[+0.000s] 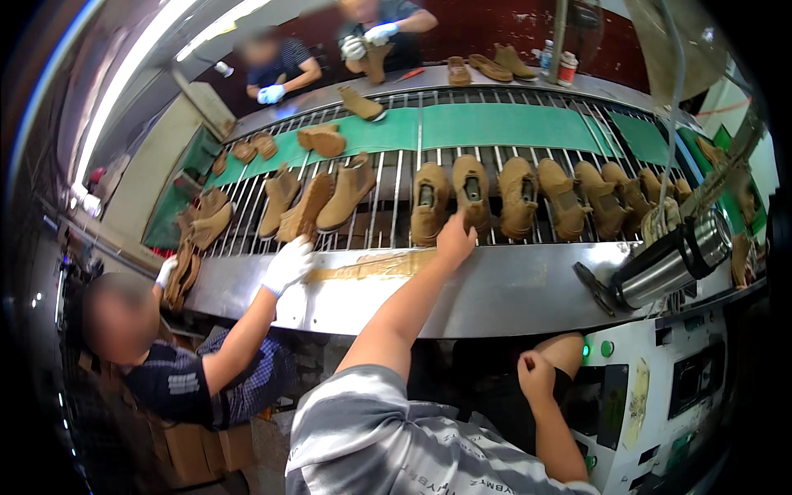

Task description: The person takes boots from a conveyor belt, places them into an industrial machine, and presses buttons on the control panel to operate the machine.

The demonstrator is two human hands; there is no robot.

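Observation:
My left arm reaches out over the steel ledge to a row of tan suede shoes on the rack. At the near end of one tan shoe (pixel 472 183), the second in the row, my left hand (pixel 456 239) is closed on it. This shoe has a dark opening on top, and its end hides some of my fingertips. Another tan shoe (pixel 429 202) stands just left of it, and one more (pixel 518 198) to its right. My right hand (pixel 536 375) is held above my thigh, away from the shoes, its fingers curled with nothing visible in them.
A steel ledge (pixel 511 285) edges the barred conveyor. On it lie a steel flask (pixel 672 260) and dark pliers (pixel 594 289). At left, a co-worker's gloved hand (pixel 289 264) touches a shoe. Two people work across the green belt (pixel 511 129). A control box (pixel 652 396) stands at right.

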